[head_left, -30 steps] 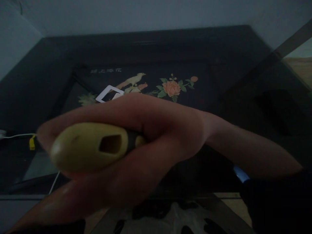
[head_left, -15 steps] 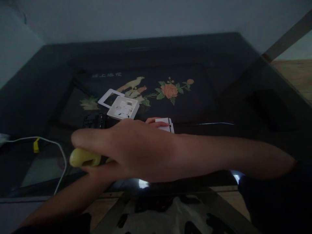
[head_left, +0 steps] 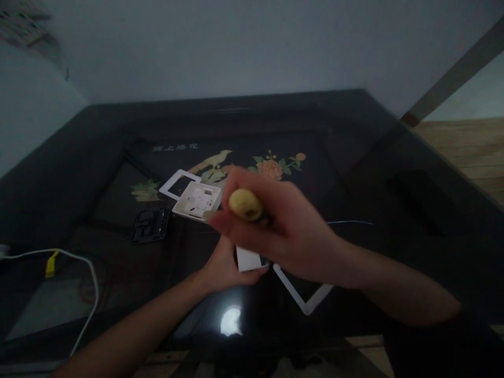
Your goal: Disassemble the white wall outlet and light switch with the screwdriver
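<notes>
My left hand (head_left: 224,268) is closed around a small white plastic switch block (head_left: 248,260) with a dark edge, held just over the dark glass table. Above it, my right hand (head_left: 283,226) is wrapped round the yellow handle of a screwdriver (head_left: 244,203), which I see nearly end-on. The right hand hides the tool's shaft and tip, so contact with the block cannot be made out. Beyond the hands lies an open white square box (head_left: 199,199), touching or overlapping a white frame (head_left: 173,184). Another white frame (head_left: 307,307) lies partly under my right wrist.
A black plastic plate (head_left: 150,226) lies on the glass-topped table (head_left: 220,115) at left. A white cable (head_left: 94,278) with a yellow tag (head_left: 51,265) runs along the left. At right are a thin wire (head_left: 350,222) and a dark flat object (head_left: 419,197).
My right hand has swung back from the left with the screwdriver, turning its handle end upward. The white block in my left hand and the near frame now show. The view has shifted.
</notes>
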The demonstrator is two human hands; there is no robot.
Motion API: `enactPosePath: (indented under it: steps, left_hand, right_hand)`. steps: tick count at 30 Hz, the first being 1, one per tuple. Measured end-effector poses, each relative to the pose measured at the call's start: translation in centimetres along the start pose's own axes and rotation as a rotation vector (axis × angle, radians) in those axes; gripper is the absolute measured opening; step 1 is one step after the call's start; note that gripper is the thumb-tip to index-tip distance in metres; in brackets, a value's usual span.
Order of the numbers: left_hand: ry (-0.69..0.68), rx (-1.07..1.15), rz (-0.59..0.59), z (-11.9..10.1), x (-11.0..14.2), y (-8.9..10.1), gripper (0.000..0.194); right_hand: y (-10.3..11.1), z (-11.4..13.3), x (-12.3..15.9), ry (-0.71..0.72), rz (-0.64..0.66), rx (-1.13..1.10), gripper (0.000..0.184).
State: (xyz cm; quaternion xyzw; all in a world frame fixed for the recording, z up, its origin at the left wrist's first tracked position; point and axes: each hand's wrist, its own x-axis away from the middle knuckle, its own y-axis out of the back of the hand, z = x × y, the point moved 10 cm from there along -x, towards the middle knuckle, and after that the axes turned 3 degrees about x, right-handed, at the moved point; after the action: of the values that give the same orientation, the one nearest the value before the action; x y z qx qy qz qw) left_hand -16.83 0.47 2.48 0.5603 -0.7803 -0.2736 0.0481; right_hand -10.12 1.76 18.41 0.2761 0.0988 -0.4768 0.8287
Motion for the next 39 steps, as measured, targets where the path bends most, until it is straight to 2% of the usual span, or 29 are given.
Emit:
enactPosePath:
  steps: [2, 4, 6, 8, 9, 11, 14, 18, 23, 26, 30, 34, 39]
  left_hand:
    - [-0.066, 0.033, -0.038, -0.3, -0.1, 0.7, 0.086]
    - [-0.111, 0.071, -0.075, -0.5, -0.2, 1.5, 0.091]
    - [-0.097, 0.085, -0.103, -0.2, -0.4, 2.1, 0.090]
    - [-0.057, 0.077, -0.133, 0.3, -0.5, 2.6, 0.092]
    - [-0.044, 0.068, -0.143, 0.4, -0.6, 2.7, 0.093]
    - [-0.035, 0.040, -0.143, 0.5, -0.7, 2.7, 0.096]
    - [-0.030, -0.009, -0.122, 0.3, -0.7, 2.4, 0.100]
    - [-0.037, -0.085, -0.120, -0.3, -0.8, 2.7, 0.096]
    - [-0.033, -0.149, -0.075, -0.9, -1.2, 3.2, 0.089]
    - [-0.013, -0.108, -0.060, -0.5, -1.3, 3.1, 0.088]
    - [0.022, 0.039, -0.105, 0.5, -1.0, 2.7, 0.085]
    - [0.057, 0.079, -0.118, 1.1, -0.8, 1.9, 0.085]
    - [0.024, -0.070, -0.097, 0.3, -0.5, 1.5, 0.085]
  right_hand:
    - [3.3, 0.1, 0.3, 0.002, -0.151, 0.144, 0.022]
    - [5.2, -0.8, 1.4, -0.027, -0.188, 0.327, 0.016]
    - [4.7, -3.5, 3.5, -0.114, -0.014, 0.522, 0.011]
    - [3.7, -7.6, 7.0, -0.270, 0.186, 0.712, 0.013]
    - [3.5, -9.5, 8.9, -0.354, 0.242, 0.788, 0.013]
    - [3.0, -12.1, 12.1, -0.457, 0.306, 0.854, 0.020]
    - [2.5, -13.9, 14.6, -0.516, 0.331, 0.876, 0.024]
    - [3.5, -14.9, 14.6, -0.560, 0.298, 0.889, 0.010]
    - [6.7, -17.0, 13.1, -0.633, 0.225, 0.955, 0.007]
    - [8.4, -18.3, 11.9, -0.674, 0.185, 1.002, 0.008]
    - [9.9, -19.5, 10.4, -0.701, 0.117, 1.072, 0.014]
    - [10.5, -19.9, 9.7, -0.706, 0.053, 1.116, 0.021]
    - [11.3, -18.4, 9.5, -0.679, -0.028, 1.108, 0.022]
